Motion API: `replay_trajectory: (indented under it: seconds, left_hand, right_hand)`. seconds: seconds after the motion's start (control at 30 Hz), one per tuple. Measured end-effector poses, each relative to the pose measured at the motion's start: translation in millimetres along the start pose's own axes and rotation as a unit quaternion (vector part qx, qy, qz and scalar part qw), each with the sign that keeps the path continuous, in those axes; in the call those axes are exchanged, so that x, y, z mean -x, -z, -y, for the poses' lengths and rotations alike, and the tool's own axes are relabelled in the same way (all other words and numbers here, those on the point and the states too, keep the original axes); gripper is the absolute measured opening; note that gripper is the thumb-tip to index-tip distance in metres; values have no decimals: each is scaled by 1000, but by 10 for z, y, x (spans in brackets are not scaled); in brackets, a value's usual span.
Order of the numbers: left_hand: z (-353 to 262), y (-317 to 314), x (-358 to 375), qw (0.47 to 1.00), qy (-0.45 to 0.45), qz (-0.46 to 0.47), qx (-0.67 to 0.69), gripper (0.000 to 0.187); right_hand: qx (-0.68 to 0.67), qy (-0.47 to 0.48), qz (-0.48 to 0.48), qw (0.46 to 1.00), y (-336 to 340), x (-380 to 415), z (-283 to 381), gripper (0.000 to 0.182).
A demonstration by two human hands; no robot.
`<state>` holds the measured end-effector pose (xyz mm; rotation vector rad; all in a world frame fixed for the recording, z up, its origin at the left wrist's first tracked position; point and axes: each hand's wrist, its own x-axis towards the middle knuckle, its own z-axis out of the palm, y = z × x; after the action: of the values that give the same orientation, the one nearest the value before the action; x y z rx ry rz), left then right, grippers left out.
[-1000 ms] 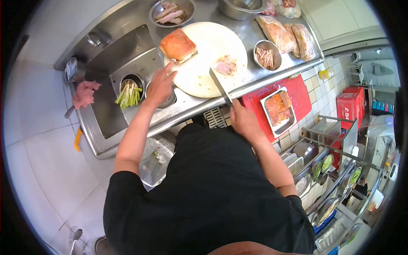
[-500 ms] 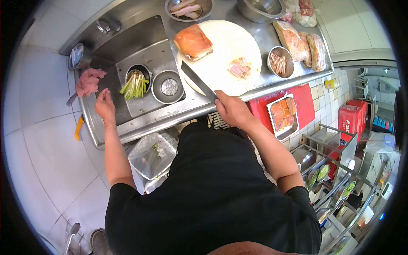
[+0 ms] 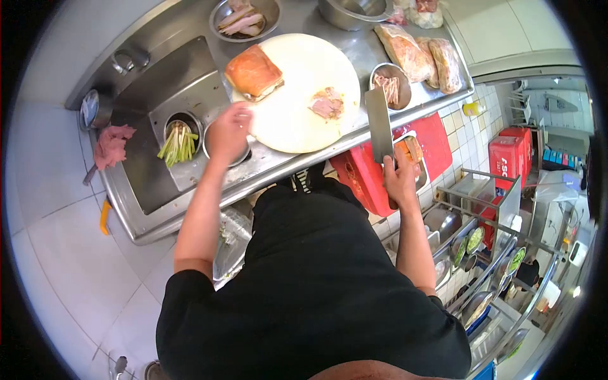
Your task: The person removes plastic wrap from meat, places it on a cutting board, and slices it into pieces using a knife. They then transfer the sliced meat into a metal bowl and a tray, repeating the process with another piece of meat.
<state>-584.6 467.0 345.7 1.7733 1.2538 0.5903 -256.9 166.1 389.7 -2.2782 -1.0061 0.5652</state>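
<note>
My right hand (image 3: 400,182) grips the handle of a cleaver (image 3: 380,123), its broad blade pointing up over the sink counter's front edge. My left hand (image 3: 229,132), smeared by motion, hovers at the left edge of a round white cutting board (image 3: 291,130), overlapping a steel bowl (image 3: 238,156) in the sink. Just beyond it, a thick block of pork (image 3: 253,71) with orange-brown skin lies on the board. A small pile of cut meat (image 3: 327,103) rests at the board's right side. Behind the blade's tip stands a bowl of meat strips (image 3: 391,85).
Green onions (image 3: 180,142) stand in a pot in the sink (image 3: 142,183). A pink cloth (image 3: 114,144) hangs on its left rim. Meat slices fill a bowl (image 3: 244,22) at the back; wrapped meat (image 3: 405,52) lies right. Below is a red board (image 3: 361,174) with a tray (image 3: 418,180).
My left hand has moved right, from the sink's left side to the board. My right hand has carried the cleaver right, off the board, and turned its blade upward. The view has shifted.
</note>
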Motion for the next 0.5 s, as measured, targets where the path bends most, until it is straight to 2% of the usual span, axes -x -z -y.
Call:
replay_trajectory:
  seconds: [0.07, 0.1, 0.13, 0.2, 0.23, 0.3, 0.33, 0.4, 0.43, 0.47, 0.5]
  left_hand:
    - [-195, -725, -171, 990, -63, 116, 44, 46]
    - [-439, -964, -251, 990, -65, 129, 3, 57]
    - [-481, -1193, -354, 989, -70, 133, -1, 57]
    - [-441, -1647, -531, 968, -182, -13, -175, 60]
    - [-488, -1714, -573, 966, -188, -11, -177, 60]
    - [-537, -1738, -671, 980, -95, 62, -163, 51]
    - [-537, -1706, -713, 978, -98, 66, -170, 51]
    - [-488, -1570, -772, 984, 19, 177, -24, 34]
    - [-519, -1485, -725, 988, 14, 147, 47, 27]
    - [-548, -1397, -655, 988, 16, 146, 39, 27]
    - [-739, -1233, -547, 996, -20, 82, -26, 24]
  right_hand:
    - [18, 9, 2, 1000, 10, 26, -166, 29]
    - [14, 6, -2, 1000, 50, 43, -102, 29]
    - [5, 26, 11, 1000, 83, 66, 72, 30]
    - [-6, 44, 17, 999, 75, 86, 169, 31]
    - [-26, 36, 19, 999, 56, 104, 151, 29]
    - [-74, 5, 47, 996, 50, 86, 43, 26]
    - [-82, 1, 46, 996, 76, 73, -13, 26]
    - [-86, -37, 100, 991, 146, 44, -40, 31]
    - [-93, -31, 122, 988, 220, 6, -13, 31]
    - [-100, -31, 126, 986, 261, -43, -29, 31]
    - [-69, 4, 153, 986, 295, -99, -54, 32]
